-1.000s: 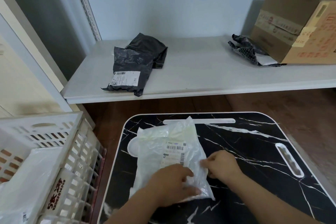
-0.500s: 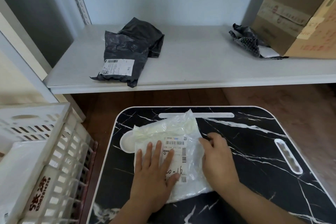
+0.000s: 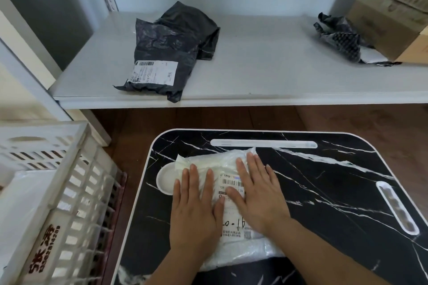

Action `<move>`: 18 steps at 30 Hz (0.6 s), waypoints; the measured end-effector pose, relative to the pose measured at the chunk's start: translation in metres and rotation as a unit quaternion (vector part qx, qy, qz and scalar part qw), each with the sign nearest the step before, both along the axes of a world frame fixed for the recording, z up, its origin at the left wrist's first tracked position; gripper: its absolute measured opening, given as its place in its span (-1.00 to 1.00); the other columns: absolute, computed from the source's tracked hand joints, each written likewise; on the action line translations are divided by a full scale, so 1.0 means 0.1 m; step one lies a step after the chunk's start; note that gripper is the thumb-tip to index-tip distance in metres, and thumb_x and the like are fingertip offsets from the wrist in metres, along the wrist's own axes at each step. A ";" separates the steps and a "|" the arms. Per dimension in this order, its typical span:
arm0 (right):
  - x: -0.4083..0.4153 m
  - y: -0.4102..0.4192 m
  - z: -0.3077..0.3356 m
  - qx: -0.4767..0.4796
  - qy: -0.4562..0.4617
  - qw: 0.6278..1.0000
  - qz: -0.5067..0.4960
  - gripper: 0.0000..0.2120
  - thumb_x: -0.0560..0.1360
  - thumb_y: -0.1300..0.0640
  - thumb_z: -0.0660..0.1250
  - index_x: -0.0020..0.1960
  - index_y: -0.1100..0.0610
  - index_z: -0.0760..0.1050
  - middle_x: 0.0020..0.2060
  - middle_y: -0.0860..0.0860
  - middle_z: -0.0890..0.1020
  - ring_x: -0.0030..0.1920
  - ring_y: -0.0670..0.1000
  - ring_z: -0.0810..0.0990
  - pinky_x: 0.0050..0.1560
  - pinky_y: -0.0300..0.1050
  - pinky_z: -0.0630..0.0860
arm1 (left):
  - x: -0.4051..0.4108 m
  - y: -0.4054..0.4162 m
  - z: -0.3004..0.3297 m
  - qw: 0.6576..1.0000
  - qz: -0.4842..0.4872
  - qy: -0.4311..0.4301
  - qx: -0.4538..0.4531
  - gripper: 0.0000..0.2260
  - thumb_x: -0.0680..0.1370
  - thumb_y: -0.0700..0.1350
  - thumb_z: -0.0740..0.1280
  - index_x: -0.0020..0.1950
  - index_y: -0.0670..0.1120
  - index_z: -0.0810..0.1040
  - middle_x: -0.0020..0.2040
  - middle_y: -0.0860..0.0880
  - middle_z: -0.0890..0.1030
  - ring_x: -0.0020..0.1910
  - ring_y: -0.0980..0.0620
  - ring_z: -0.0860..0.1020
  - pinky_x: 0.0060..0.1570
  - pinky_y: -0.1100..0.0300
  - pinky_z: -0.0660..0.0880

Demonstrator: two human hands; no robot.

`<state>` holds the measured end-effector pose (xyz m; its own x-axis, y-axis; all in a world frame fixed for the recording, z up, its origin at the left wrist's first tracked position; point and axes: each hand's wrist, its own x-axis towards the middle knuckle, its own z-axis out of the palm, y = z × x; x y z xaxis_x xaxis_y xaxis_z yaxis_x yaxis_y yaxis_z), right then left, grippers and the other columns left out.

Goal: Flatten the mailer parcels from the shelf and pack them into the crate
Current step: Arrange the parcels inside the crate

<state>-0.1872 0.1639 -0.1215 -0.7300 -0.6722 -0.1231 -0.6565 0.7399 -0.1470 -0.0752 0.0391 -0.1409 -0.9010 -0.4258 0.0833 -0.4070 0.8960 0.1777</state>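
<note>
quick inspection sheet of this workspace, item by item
surface: black marble-pattern table, white trim.
job's things: white mailer lies on the table, label up; black mailer lies on the shelf, label up; white crate stands left of the table, something white inside.
clutter: crumpled black wrapper beside cardboard box on the shelf.
hands: left hand and right hand press flat on the white mailer, fingers straight.
cables: nothing seen.
surroundings: pale wall, wooden floor.
</note>
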 end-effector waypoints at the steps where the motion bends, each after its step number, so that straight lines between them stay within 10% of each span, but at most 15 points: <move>1: 0.00 0.00 0.02 -0.009 -0.001 1.000 -0.006 -0.16 0.36 -0.46 -0.53 0.52 -0.04 -0.34 0.49 -0.02 -0.36 0.47 -0.03 -0.44 0.45 0.00 -0.35 | 0.00 -0.01 0.00 1.000 0.000 -0.003 0.003 -0.45 0.62 0.19 -0.12 0.54 -0.03 0.16 0.53 -0.20 0.13 0.52 -0.17 0.12 0.42 -0.06 0.02; 7: -0.08 -0.10 0.07 -0.021 0.046 0.998 -0.029 -0.34 0.56 -0.31 -0.24 0.46 -0.02 0.29 0.45 0.11 0.31 0.47 0.12 0.21 0.41 0.14 -0.03 | -0.05 -0.04 0.07 1.000 0.013 -0.017 0.009 -0.46 0.62 0.18 -0.16 0.49 -0.01 0.29 0.48 -0.22 0.27 0.48 -0.18 0.23 0.40 -0.06 0.06; 12: -0.20 -0.21 0.02 -0.014 0.038 0.996 0.082 -0.39 0.55 -0.32 -0.28 0.55 -0.13 -0.16 0.54 0.01 -0.24 0.50 0.03 -0.38 0.48 0.08 -0.28 | -0.25 -0.18 0.11 1.000 0.016 -0.010 -0.020 -0.47 0.61 0.19 -0.18 0.49 0.05 0.25 0.51 -0.18 0.22 0.51 -0.17 0.13 0.41 -0.12 0.00; 18: -0.25 -0.21 0.03 -0.009 0.005 0.999 0.052 -0.19 0.39 -0.40 -0.38 0.56 -0.08 -0.10 0.55 -0.06 -0.16 0.52 -0.06 -0.31 0.48 0.04 -0.28 | -0.30 -0.19 0.06 0.999 0.012 -0.041 0.005 -0.40 0.57 0.24 -0.29 0.53 0.08 0.14 0.55 -0.16 0.10 0.54 -0.16 0.00 0.46 -0.08 -0.07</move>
